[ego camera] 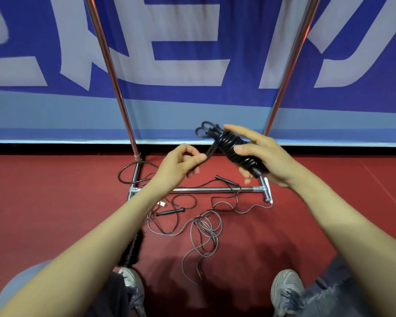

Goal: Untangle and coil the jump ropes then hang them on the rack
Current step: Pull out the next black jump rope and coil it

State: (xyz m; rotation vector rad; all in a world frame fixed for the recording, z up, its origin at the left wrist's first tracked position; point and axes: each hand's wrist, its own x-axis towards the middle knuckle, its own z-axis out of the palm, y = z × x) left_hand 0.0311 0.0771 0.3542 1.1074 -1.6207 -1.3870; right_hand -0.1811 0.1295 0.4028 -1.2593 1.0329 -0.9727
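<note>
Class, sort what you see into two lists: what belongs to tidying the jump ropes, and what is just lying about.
Belongs to the job: coil, held in right hand, its end pinched by left hand; tangled black rope; grey rope; rack.
Just there: banner; shoes.

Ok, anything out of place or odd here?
Yes: loose ropes, black and grey, lie tangled on the floor, some draped over the rack's base bar. The right hand holds a neat black coil; the left hand pinches its tail.
</note>
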